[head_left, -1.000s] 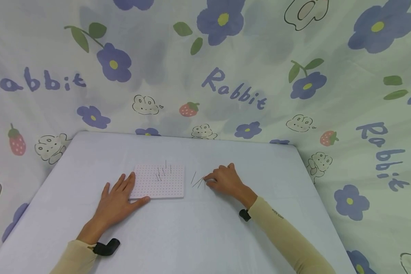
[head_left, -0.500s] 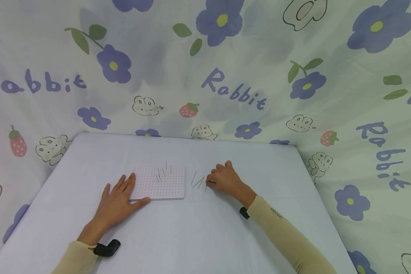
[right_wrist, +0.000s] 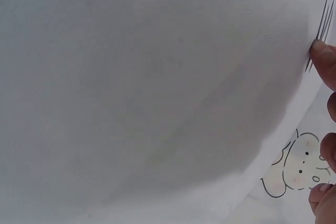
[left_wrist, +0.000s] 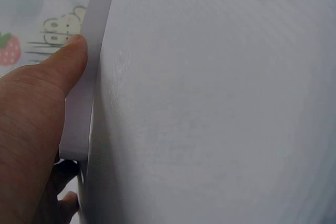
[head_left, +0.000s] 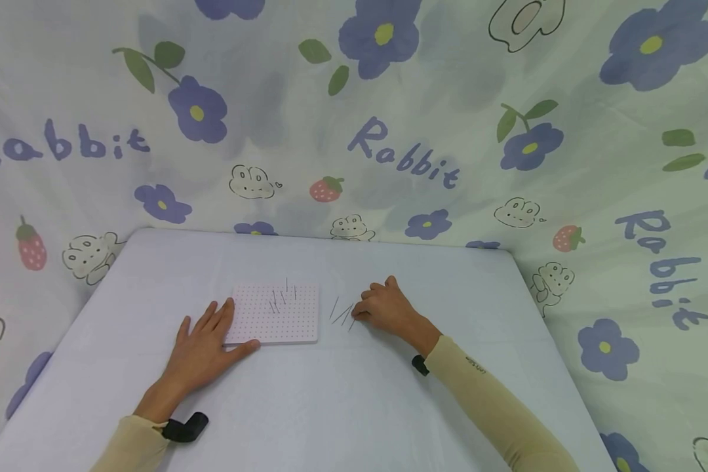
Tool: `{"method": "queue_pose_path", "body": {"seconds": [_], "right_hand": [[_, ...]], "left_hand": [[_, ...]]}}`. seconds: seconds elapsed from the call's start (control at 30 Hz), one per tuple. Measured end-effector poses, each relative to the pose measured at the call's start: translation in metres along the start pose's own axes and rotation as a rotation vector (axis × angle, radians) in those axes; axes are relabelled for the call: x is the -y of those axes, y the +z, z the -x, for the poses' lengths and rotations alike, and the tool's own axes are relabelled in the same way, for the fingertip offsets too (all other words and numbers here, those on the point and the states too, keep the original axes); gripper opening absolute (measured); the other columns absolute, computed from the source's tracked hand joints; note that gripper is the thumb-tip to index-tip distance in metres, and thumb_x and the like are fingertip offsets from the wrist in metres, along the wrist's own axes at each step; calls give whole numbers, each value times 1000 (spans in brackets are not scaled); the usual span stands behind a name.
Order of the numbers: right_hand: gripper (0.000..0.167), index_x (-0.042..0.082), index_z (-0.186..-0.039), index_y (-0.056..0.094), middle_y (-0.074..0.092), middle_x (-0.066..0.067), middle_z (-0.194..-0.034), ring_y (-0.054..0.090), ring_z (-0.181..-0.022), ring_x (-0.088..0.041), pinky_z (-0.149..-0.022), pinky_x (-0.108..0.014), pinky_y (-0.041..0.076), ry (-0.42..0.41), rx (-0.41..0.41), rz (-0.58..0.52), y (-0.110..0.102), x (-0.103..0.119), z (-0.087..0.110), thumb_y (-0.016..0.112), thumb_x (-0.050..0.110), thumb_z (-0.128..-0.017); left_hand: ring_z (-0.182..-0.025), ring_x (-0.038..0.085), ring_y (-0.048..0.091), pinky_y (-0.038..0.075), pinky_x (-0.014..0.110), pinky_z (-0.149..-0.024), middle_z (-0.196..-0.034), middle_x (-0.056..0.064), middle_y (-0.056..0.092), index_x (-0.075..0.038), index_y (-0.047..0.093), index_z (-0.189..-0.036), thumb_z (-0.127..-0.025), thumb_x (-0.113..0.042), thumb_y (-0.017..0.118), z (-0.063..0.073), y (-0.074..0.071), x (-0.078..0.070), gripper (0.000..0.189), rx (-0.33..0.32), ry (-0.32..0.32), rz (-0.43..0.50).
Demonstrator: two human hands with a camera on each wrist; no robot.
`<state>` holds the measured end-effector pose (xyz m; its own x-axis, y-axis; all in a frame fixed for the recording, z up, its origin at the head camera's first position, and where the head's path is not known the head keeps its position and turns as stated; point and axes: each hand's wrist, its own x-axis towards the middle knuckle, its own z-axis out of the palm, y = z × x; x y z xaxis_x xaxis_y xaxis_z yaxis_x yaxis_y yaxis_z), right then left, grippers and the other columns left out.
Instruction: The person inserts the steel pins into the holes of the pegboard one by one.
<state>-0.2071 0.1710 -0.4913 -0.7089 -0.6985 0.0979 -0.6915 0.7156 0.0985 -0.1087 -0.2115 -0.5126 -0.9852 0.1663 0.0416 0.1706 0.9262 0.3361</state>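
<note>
A white pegboard (head_left: 259, 328) with a grid of small holes lies on the table, several thin needles (head_left: 282, 298) standing in its upper right part. My left hand (head_left: 197, 351) rests along the board's left side with fingers spread and fairly straight. Its thumb (left_wrist: 73, 59) touches the board's near edge in the left wrist view. To the right of the board, my right hand (head_left: 386, 308) has curled fingers, thumb and index fingertip pinching a thin needle (head_left: 352, 324) that slants down out of them. Beside the fingertips lie several more loose needles (head_left: 334, 308).
The table (head_left: 330, 406) is covered in a plain white cloth. Behind it and at both sides hangs a curtain (head_left: 307, 118) printed with flowers, rabbits and strawberries. A black wrist mount (head_left: 185, 427) sits on the left wrist.
My right hand has drawn back slightly from the loose needles, and a needle has come into view below its fingertips, its lower end tilting left. The left hand and board stay still.
</note>
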Motion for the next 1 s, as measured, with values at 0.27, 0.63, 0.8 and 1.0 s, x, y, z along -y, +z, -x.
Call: {"method": "queue_pose_path", "body": {"seconds": [0.27, 0.63, 0.8, 1.0], "right_hand": [[8, 36, -95, 81, 68, 18, -80, 51, -73, -8, -73, -34, 31, -84, -37, 22, -4, -2, -1, 77, 31, -90], [9, 30, -95, 81, 70, 14, -80, 54, -73, -9, -76, -35, 35, -84, -33, 51, -5, 6, 0, 73, 26, -93], [10, 27, -94, 80, 71, 13, -81, 56, -74, -10, -74, -35, 36, -80, -35, 66, -5, 11, 1, 71, 26, -94], [9, 26, -93, 80, 70, 12, -81, 56, -74, -10, -74, -35, 35, -68, -35, 76, -3, 14, 2, 71, 26, -94]], "left_hand": [[-150, 46, 18, 3, 74, -113, -161, 25, 29, 2, 18, -159, -89, -74, 55, -1, -2, -1, 110, -12, 6, -1], [-150, 47, 19, 4, 75, -112, -160, 27, 30, 4, 19, -158, -88, -75, 54, -2, -3, -3, 111, -5, 4, -5], [-150, 47, 19, 5, 75, -112, -160, 27, 30, 4, 20, -158, -88, -75, 55, -1, -2, -2, 111, -1, 3, -8], [-150, 47, 19, 4, 75, -112, -160, 27, 30, 4, 20, -158, -88, -75, 55, 0, -1, -1, 111, -2, 1, -8]]}}
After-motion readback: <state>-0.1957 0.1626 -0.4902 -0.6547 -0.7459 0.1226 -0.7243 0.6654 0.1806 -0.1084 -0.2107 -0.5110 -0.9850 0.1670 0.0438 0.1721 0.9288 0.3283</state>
